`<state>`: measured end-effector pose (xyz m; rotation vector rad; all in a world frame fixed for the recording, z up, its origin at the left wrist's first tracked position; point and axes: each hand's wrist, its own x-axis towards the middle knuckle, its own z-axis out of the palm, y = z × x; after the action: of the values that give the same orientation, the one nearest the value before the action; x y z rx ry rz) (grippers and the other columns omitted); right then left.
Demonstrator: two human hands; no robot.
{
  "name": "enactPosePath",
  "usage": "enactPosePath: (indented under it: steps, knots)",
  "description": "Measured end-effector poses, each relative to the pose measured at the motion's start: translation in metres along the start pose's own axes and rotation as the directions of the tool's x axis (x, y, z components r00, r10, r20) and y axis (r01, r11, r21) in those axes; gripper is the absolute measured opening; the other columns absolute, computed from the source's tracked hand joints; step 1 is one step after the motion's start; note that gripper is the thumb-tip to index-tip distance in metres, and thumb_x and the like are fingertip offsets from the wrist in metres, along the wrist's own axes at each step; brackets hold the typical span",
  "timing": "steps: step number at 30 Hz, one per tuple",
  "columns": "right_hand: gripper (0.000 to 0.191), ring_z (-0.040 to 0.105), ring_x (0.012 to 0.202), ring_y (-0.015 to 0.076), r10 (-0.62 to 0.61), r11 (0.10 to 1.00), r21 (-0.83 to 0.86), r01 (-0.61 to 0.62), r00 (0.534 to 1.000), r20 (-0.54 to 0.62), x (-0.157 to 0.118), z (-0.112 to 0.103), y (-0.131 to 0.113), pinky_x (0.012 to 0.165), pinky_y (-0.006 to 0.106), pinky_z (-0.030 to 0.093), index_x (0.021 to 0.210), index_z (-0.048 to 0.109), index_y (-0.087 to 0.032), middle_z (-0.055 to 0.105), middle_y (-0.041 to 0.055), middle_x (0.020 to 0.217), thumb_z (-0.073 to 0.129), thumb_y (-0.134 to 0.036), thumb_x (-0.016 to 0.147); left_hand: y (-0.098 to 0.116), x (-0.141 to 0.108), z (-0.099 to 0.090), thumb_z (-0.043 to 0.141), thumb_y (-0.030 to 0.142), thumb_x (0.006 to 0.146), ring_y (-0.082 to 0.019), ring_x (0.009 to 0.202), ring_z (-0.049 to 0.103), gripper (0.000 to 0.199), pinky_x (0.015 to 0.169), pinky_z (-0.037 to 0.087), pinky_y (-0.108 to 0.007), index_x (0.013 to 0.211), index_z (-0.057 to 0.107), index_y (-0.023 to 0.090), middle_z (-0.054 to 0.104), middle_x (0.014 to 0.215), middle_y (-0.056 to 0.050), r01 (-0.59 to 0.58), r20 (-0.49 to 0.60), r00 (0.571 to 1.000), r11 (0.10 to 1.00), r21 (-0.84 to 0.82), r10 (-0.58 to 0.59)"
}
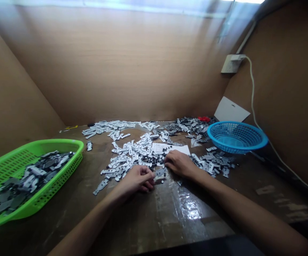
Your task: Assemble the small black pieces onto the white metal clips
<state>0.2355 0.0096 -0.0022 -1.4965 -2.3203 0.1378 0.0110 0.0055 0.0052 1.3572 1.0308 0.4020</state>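
Reaching across a brown desk (169, 213), the left hand (138, 179) is curled inward, fingers closed on a small grey piece (159, 174), though the grip is partly hidden. The right hand (179, 164) lies palm down at the hand's 2 o'clock, relaxed and not visibly grasping anything, its fingertips at the edge of a loose heap of white-and-grey strips (132, 153) mixed with black bits (154, 160). A sheet of paper (167, 148) lies partly under that heap at 12 o'clock from the right hand. More strips spread toward 1 and 3 o'clock. A green basket (49, 143) filled with grey and white pieces (31, 179) sits at 9 o'clock, and an empty-looking blue basket (236, 143) at 2 o'clock. Behind it, a white card (231, 110) leans on the wall beneath a wall socket (231, 64) with a white cable (253, 92)
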Motion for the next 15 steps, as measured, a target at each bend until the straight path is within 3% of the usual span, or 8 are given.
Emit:
enactPosePath:
  steps: [9, 15]
  knots:
    - [0.012, 0.057, 0.070, 0.0134, -0.068, 0.951, 0.300, 0.080, 0.996, -0.049, -0.0058, -0.0070, -0.0079, 0.064, 0.022, 0.040, 0.086, 0.062, -0.017, 0.064, 0.0017, 0.079, 0.055, -0.014, 0.076, -0.0028, 0.0003, -0.0016, 0.059, 0.047, 0.073, -0.014, 0.062, 0.064, 0.033, 0.051, 0.046, -0.020, 0.074, 0.055, 0.014, 0.067, 0.074, -0.007, -0.017, 0.014, 1.000, 1.000, -0.007, 0.017]
    - [0.013, 0.059, 0.075, 0.0153, -0.073, 0.956, 0.280, 0.085, 0.996, -0.054, -0.0050, -0.0103, -0.0028, 0.069, 0.025, 0.042, 0.086, 0.067, -0.019, 0.067, 0.0029, 0.081, 0.057, -0.023, 0.080, -0.0088, 0.0024, -0.0034, 0.058, 0.047, 0.073, -0.016, 0.064, 0.065, 0.034, 0.051, 0.047, -0.021, 0.076, 0.055, 0.014, 0.068, 0.076, -0.008, 0.005, 0.009, 1.000, 1.000, -0.012, -0.005]
